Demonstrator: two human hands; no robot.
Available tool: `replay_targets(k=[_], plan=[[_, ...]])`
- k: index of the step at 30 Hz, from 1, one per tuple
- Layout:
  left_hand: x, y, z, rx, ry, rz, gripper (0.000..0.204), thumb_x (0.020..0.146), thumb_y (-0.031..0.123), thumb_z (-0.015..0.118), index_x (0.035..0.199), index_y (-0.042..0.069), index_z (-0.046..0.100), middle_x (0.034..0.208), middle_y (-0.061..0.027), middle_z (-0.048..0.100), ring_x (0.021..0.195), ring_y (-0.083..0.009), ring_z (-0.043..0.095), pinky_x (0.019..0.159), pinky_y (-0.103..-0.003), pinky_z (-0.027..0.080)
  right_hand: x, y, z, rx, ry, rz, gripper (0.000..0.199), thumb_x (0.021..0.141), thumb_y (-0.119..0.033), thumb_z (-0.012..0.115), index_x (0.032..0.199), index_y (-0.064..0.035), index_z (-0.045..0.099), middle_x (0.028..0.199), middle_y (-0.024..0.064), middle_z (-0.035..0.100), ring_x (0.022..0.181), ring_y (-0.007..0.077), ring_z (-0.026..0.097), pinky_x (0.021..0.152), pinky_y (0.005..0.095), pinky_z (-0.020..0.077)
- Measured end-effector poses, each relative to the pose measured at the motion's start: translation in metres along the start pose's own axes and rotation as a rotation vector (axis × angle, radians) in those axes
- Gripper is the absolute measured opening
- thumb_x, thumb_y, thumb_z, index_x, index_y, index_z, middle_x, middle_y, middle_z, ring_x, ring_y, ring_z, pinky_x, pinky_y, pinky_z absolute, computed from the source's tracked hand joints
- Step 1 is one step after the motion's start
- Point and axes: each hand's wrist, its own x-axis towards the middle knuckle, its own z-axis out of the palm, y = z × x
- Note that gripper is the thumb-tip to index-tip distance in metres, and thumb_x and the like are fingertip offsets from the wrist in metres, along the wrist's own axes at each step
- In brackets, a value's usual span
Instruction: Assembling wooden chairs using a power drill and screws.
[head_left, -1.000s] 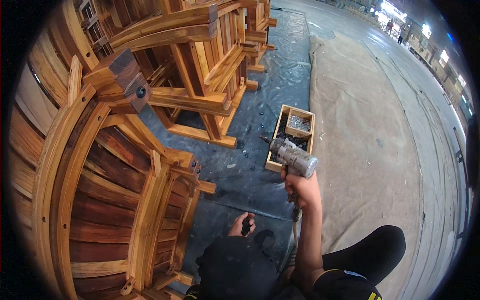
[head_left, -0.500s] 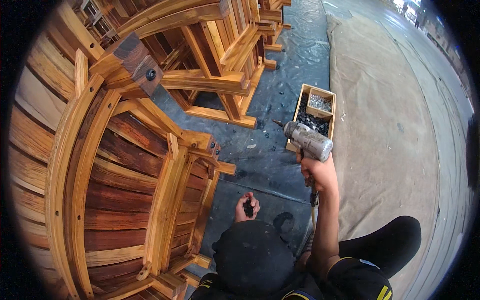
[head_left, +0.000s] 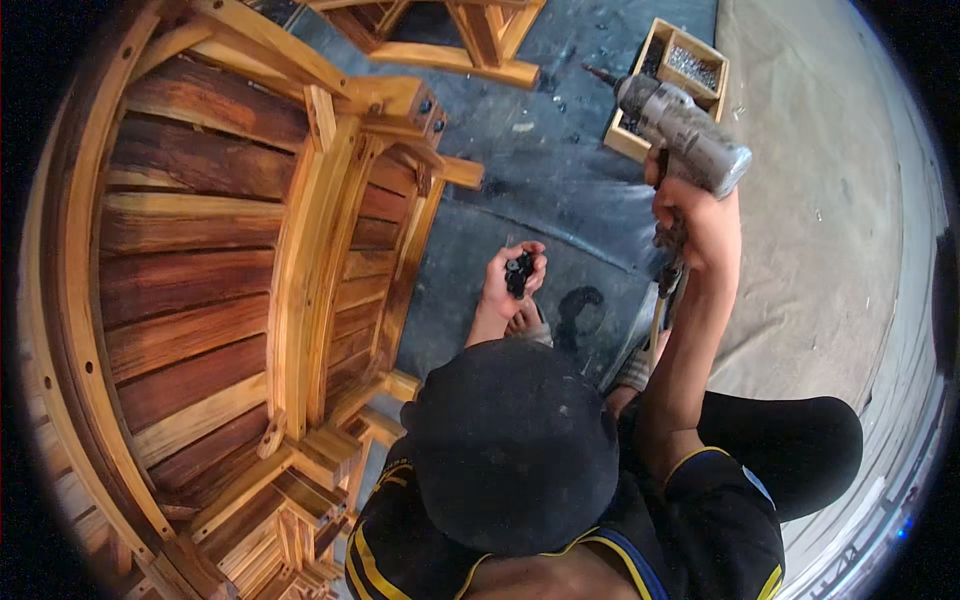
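My left hand [head_left: 512, 290] is cupped, its fingers curled around a small heap of black bolts [head_left: 518, 274]. It is above the dark floor sheet, just right of a wooden bench [head_left: 300, 270]. A grey impact driver [head_left: 690, 130] is gripped by its handle in my right hand [head_left: 690, 215], its bit pointing to the upper left. The driver is partly in front of an open wooden box [head_left: 627, 140]. Silvery small hardware [head_left: 690, 66] fills the box's inner compartment, with black pieces beside it. Two black bolt heads [head_left: 432, 112] show on the end of the bench's leg.
Another wooden frame [head_left: 455, 62] stands beyond the bench, and more wooden pieces [head_left: 290, 540] are at the lower left. A thin hose [head_left: 660, 320] hangs below the driver. Blue-black sheeting [head_left: 560, 200] lies on the floor, with a beige cloth [head_left: 800, 220] to its right.
The view has shifted, so the bench and box sit higher in it. My left hand has risen and turned up, showing the bolts more plainly. The driver stays in my right hand.
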Motion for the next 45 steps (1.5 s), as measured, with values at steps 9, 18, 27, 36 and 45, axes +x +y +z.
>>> replay_targets(k=[9,18,27,36,45], plan=[[-0.018,0.006,-0.035,-0.001,0.049,0.045,0.028,0.089,0.017,0.046,0.109,0.001,0.055,0.068,-0.0053,0.049,0.055,-0.0182,0.047,0.046,-0.028,0.038,-0.007,0.017,0.007,-0.05,-0.048,0.03,0.028,0.063,0.005,0.052,0.09,0.0009,0.059,0.072,0.0045,0.056,0.05,0.0092,0.045,0.04,0.0228,0.034],[-0.03,0.031,-0.039,-0.05,0.222,0.106,0.022,0.091,0.016,0.047,0.109,0.005,0.056,0.066,-0.0023,0.048,0.054,-0.0178,0.044,0.045,-0.028,0.033,0.019,0.068,-0.007,-0.42,0.068,0.019,0.021,0.063,-0.012,0.068,0.078,0.0003,0.062,0.069,0.0077,0.062,0.053,0.0123,0.055,0.05,0.0282,0.0452],[0.013,0.071,-0.072,-0.088,0.356,0.433,0.047,0.093,0.013,0.043,0.137,0.023,0.034,0.063,-0.002,0.045,0.053,-0.0193,0.04,0.043,-0.029,0.032,0.026,0.126,-0.019,-0.39,0.069,0.093,0.019,0.067,-0.004,0.061,0.085,0.0009,0.061,0.064,0.0001,0.054,0.048,0.007,0.042,0.042,0.0233,0.0338],[0.037,0.074,-0.08,-0.022,0.262,0.532,0.048,0.094,0.014,0.04,0.132,0.041,0.034,0.066,-0.0014,0.047,0.054,-0.0196,0.044,0.045,-0.03,0.037,0.028,0.122,-0.021,-0.465,0.09,0.134,0.026,0.065,-0.013,0.067,0.086,0.0021,0.067,0.063,0.008,0.063,0.049,0.0135,0.056,0.05,0.0297,0.0469],[0.04,0.072,-0.08,0.022,0.332,0.486,0.049,0.094,0.013,0.038,0.136,0.038,0.032,0.068,-0.0028,0.048,0.052,-0.0211,0.045,0.042,-0.031,0.034,0.027,0.126,-0.02,-0.47,0.056,0.12,0.024,0.064,-0.012,0.067,0.084,0.0012,0.067,0.061,0.0072,0.061,0.049,0.0128,0.056,0.048,0.0289,0.0454]])
